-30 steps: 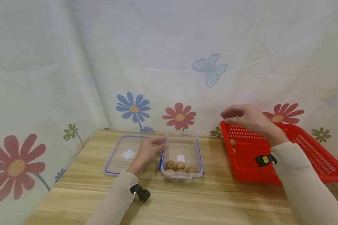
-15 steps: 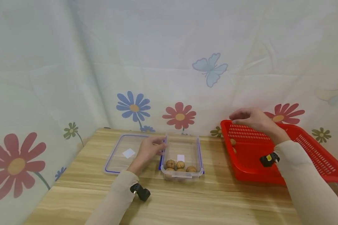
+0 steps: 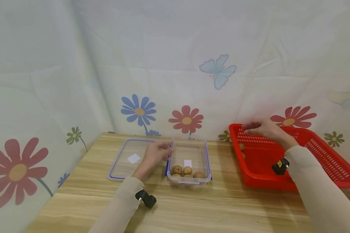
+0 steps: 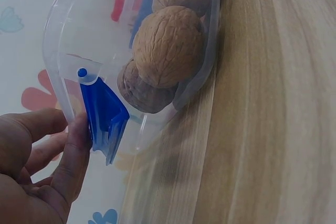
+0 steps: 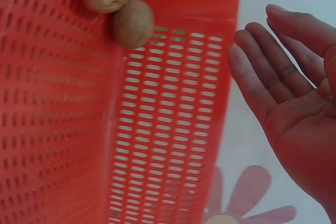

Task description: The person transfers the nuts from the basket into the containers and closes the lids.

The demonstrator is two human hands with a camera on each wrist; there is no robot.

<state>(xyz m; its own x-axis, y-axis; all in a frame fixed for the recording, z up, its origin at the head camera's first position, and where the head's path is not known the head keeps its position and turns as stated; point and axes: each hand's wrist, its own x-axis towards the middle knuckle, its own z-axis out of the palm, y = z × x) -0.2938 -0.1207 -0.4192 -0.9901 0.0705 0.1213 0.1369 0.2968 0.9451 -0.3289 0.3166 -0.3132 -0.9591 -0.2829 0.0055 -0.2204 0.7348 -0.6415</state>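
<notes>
Resting against the clear plastic container (image 3: pixel 188 163), the left hand (image 3: pixel 154 155) has its thumb and fingertips on the blue side clasp (image 4: pixel 106 116) of that box; the wrist view shows the thumb (image 4: pixel 73 161) touching the clasp's edge, the other fingers loosely bent behind it, gripping nothing else. Inside the container, at its near end, lie several walnuts (image 3: pixel 186 172); from the left wrist camera three of them (image 4: pixel 168 45) press against the clear wall, just beside the clasp and so just beside the left hand.

Well to the right of the container, the right hand (image 3: pixel 263 129) hovers over the far left corner of the red basket (image 3: pixel 323 155). Its fingers are straight and slightly spread, palm open, holding nothing; the right wrist view shows the palm (image 5: pixel 299 108) apart from the basket's perforated wall (image 5: pixel 173 129). Two more walnuts (image 5: pixel 121 9) lie together in the basket's left corner, touching each other, below and near the right hand but not touched by it.

Left of the container, touching or nearly touching it behind the left hand, the clear lid (image 3: pixel 128 158) with a blue rim lies flat on the wooden worktop (image 3: pixel 209 207). Behind the container hangs a pale cloth backdrop (image 3: pixel 175 64) printed with flowers and a butterfly.
</notes>
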